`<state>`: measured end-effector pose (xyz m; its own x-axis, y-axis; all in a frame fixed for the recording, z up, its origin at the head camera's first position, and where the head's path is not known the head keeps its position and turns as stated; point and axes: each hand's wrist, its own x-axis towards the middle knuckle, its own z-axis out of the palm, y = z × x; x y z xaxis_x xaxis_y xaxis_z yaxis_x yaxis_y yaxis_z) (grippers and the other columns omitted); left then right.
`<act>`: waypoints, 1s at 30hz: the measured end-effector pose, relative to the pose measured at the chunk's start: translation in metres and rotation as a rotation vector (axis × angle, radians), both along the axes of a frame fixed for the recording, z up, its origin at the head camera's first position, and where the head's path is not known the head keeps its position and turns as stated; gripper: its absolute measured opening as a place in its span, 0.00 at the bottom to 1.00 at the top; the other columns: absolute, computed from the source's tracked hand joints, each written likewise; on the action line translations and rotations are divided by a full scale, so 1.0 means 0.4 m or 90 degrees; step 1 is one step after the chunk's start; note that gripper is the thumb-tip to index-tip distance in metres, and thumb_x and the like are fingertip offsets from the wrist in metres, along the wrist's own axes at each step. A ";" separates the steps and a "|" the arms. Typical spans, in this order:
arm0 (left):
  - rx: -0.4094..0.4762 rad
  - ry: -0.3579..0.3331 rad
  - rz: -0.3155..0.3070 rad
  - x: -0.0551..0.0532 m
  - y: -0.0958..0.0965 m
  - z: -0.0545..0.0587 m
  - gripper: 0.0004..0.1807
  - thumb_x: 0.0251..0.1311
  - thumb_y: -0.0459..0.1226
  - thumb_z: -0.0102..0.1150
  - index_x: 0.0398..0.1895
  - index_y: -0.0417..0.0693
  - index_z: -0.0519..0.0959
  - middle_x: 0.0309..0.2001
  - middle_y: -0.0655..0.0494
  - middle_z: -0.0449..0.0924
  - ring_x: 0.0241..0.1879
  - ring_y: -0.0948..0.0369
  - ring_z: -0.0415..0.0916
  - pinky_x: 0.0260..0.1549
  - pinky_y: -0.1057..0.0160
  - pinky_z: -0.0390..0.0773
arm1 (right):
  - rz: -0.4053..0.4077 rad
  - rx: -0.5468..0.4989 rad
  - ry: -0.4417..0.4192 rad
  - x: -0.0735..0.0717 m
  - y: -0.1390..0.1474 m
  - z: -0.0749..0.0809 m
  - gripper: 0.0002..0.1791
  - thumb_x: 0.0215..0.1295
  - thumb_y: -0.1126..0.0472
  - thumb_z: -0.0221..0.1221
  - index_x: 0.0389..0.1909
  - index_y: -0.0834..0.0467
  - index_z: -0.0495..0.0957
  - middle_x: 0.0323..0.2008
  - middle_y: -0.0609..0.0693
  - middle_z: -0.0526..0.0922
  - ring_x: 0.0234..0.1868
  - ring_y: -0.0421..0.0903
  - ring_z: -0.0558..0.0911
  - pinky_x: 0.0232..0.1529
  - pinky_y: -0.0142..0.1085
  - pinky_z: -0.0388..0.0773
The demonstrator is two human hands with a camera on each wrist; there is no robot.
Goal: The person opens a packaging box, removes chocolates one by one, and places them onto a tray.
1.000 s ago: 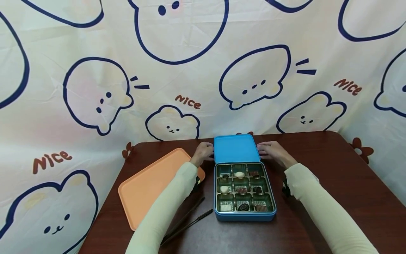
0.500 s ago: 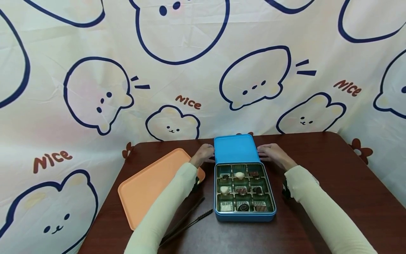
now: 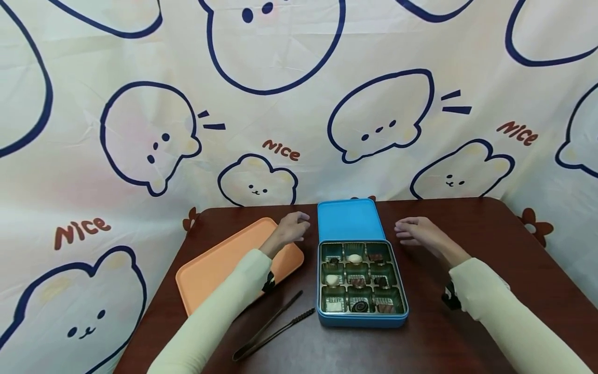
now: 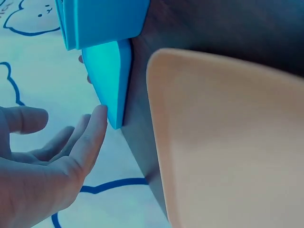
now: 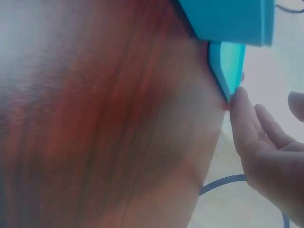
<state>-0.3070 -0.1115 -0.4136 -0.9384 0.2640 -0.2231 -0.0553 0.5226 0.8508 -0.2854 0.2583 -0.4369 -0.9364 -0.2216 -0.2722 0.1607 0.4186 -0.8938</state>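
Note:
A blue tin (image 3: pixel 362 321) stands on the dark wooden table with its blue lid (image 3: pixel 350 221) folded back flat behind it. Inside is a gold tray (image 3: pixel 355 269) divided into several compartments, holding chocolates such as a white one (image 3: pixel 355 258) and a dark spiral one (image 3: pixel 360 306). To the left of the lid, my left hand (image 3: pixel 290 228) hovers over the far corner of the orange tray, fingers loosely extended and holding nothing. My right hand (image 3: pixel 420 232) is off the lid's right side, a gap between them, its fingers relaxed. Both wrist views show the hands without any object.
An orange tray (image 3: pixel 219 265) lies slanted on the left, partly under the left forearm. Dark metal tongs (image 3: pixel 268 332) rest between tray and tin, tips pointing toward the tin. The wooden table (image 3: pixel 467 228) ends at a cloth backdrop (image 3: pixel 308 119) with bear drawings.
Both hands have moved away from the lid's sides, the left one leftward and the right one rightward. The tin and open lid stay in place; the tongs are more fully uncovered.

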 end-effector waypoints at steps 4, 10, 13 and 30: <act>-0.039 0.029 -0.030 0.031 -0.022 0.011 0.19 0.75 0.37 0.46 0.64 0.37 0.71 0.58 0.40 0.74 0.53 0.42 0.79 0.50 0.51 0.81 | 0.020 0.005 -0.003 0.037 0.003 0.010 0.33 0.80 0.50 0.46 0.71 0.72 0.59 0.66 0.71 0.69 0.64 0.62 0.75 0.58 0.47 0.77; -0.068 0.060 -0.078 0.084 -0.035 0.034 0.17 0.75 0.35 0.46 0.61 0.40 0.74 0.57 0.40 0.76 0.48 0.43 0.79 0.45 0.54 0.81 | 0.041 -0.014 -0.008 0.091 -0.005 0.018 0.32 0.78 0.50 0.50 0.69 0.71 0.62 0.63 0.70 0.72 0.60 0.58 0.79 0.54 0.45 0.80; -0.062 0.059 -0.093 0.112 -0.035 0.045 0.16 0.75 0.34 0.46 0.60 0.39 0.74 0.57 0.40 0.76 0.47 0.43 0.78 0.42 0.57 0.81 | 0.037 -0.028 -0.021 0.115 -0.013 0.019 0.32 0.77 0.50 0.52 0.68 0.71 0.63 0.62 0.68 0.74 0.58 0.55 0.80 0.53 0.45 0.81; -0.188 0.130 -0.197 0.264 -0.061 0.063 0.17 0.71 0.33 0.51 0.59 0.38 0.74 0.55 0.41 0.78 0.50 0.53 0.79 0.47 0.52 0.81 | 0.023 -0.040 -0.078 0.210 -0.047 0.011 0.32 0.74 0.53 0.56 0.67 0.71 0.61 0.59 0.66 0.76 0.56 0.56 0.81 0.49 0.48 0.82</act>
